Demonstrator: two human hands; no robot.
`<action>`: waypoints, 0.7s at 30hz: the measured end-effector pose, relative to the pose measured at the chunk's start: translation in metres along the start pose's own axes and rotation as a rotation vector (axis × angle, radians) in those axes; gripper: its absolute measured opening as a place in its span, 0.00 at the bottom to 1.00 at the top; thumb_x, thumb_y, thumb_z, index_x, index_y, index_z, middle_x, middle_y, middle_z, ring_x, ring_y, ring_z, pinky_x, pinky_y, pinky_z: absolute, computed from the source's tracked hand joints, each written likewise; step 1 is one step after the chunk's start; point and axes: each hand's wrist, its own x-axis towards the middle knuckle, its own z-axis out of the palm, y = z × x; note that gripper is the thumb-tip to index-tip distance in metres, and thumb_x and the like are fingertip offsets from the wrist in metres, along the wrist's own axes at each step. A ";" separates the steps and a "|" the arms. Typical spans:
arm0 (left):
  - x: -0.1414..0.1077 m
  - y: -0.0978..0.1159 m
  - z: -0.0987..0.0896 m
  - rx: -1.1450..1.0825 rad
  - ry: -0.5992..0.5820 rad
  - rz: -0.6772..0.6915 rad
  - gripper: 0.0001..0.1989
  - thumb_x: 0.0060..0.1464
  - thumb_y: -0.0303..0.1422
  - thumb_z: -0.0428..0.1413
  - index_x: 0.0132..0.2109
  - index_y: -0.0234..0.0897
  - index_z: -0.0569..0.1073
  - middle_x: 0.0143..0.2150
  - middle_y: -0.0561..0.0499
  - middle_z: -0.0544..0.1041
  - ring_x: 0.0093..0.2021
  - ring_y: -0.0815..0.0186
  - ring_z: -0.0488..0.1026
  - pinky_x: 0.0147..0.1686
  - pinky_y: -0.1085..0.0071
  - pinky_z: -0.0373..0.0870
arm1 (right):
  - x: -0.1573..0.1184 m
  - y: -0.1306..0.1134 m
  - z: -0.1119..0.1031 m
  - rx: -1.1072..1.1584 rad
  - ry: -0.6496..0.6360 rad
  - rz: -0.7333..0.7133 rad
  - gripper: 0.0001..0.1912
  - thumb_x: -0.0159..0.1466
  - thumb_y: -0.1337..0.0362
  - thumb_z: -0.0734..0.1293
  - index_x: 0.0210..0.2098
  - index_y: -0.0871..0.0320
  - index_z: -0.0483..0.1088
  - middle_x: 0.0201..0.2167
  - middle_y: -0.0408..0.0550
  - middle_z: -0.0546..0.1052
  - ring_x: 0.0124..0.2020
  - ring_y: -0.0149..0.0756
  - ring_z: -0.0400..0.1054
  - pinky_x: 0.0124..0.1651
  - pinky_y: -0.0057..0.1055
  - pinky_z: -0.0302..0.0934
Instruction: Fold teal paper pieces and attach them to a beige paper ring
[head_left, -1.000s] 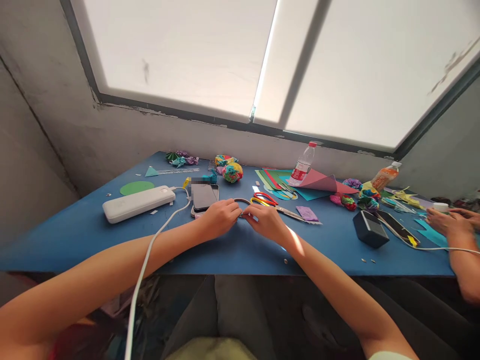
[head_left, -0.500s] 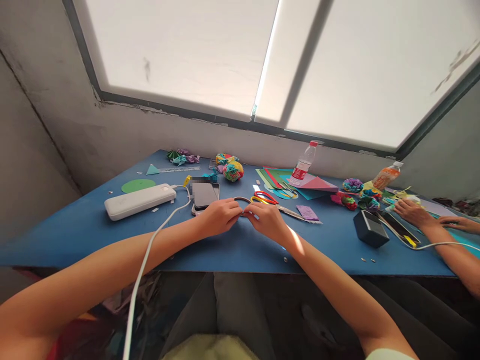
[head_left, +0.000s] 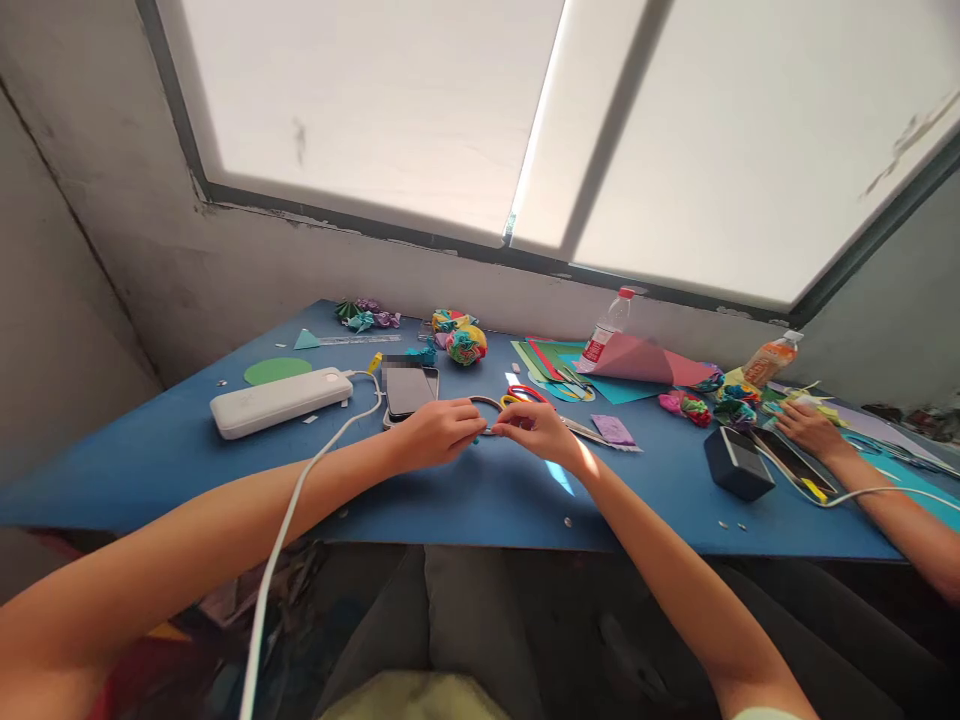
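A thin dark ring [head_left: 486, 400] stands between my two hands above the blue table; I cannot make out its exact kind. My left hand [head_left: 442, 432] is closed, its fingertips pinching the ring's left side. A tiny teal bit [head_left: 475, 441] shows under those fingers. My right hand [head_left: 541, 432] is closed in a pinch at the ring's lower right. Just behind the right hand lie scissors [head_left: 525, 395] with red and yellow handles. A phone [head_left: 411, 390] rests beyond my left hand.
A white power bank [head_left: 281, 402] with a cable lies left. Behind are crumpled paper balls [head_left: 466, 345], coloured paper sheets [head_left: 637, 360] and a bottle [head_left: 606, 328]. A purple packet [head_left: 613, 430] and dark box [head_left: 739, 463] lie right, near another person's hand [head_left: 810, 428].
My right fingertips have moved slightly right, away from the left ones, and more of the ring shows. The pinkish-red sheet behind has shifted. One of the other person's hands has left view.
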 end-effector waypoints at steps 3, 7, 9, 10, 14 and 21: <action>0.000 0.000 0.001 0.006 0.004 0.009 0.13 0.63 0.26 0.42 0.37 0.31 0.72 0.31 0.47 0.72 0.33 0.65 0.68 0.36 0.71 0.68 | 0.000 0.000 0.001 0.038 0.005 0.027 0.12 0.62 0.57 0.65 0.30 0.60 0.71 0.21 0.41 0.71 0.21 0.25 0.60 0.23 0.23 0.55; -0.002 -0.002 0.003 0.017 0.015 0.013 0.14 0.63 0.26 0.42 0.38 0.32 0.72 0.31 0.47 0.73 0.33 0.66 0.69 0.37 0.71 0.68 | -0.002 -0.004 0.002 0.053 0.001 0.025 0.08 0.63 0.60 0.64 0.33 0.58 0.71 0.26 0.42 0.72 0.24 0.26 0.62 0.27 0.24 0.56; -0.003 -0.003 0.004 0.029 0.018 0.008 0.14 0.64 0.27 0.42 0.39 0.32 0.72 0.32 0.47 0.73 0.33 0.66 0.69 0.36 0.71 0.67 | -0.003 -0.005 0.002 0.048 -0.003 0.016 0.08 0.63 0.60 0.64 0.35 0.57 0.71 0.26 0.42 0.72 0.25 0.26 0.63 0.28 0.24 0.56; -0.003 -0.003 0.004 0.036 0.018 0.006 0.14 0.64 0.27 0.42 0.39 0.32 0.72 0.32 0.48 0.73 0.33 0.66 0.69 0.35 0.71 0.67 | -0.003 -0.006 0.003 0.042 -0.004 0.011 0.08 0.62 0.59 0.65 0.35 0.57 0.71 0.26 0.42 0.72 0.25 0.27 0.63 0.29 0.25 0.57; -0.004 -0.005 0.006 0.069 0.011 0.002 0.14 0.64 0.28 0.42 0.37 0.33 0.72 0.31 0.48 0.73 0.32 0.66 0.69 0.35 0.72 0.67 | -0.003 -0.008 0.006 -0.004 0.016 -0.004 0.09 0.64 0.59 0.63 0.34 0.57 0.70 0.26 0.43 0.71 0.26 0.28 0.62 0.31 0.26 0.57; -0.003 -0.004 0.004 0.117 0.023 -0.034 0.14 0.64 0.28 0.42 0.37 0.33 0.72 0.32 0.47 0.74 0.33 0.65 0.69 0.34 0.70 0.66 | -0.006 -0.013 0.008 -0.111 0.041 -0.020 0.07 0.65 0.62 0.60 0.35 0.57 0.68 0.29 0.44 0.72 0.27 0.29 0.63 0.32 0.26 0.58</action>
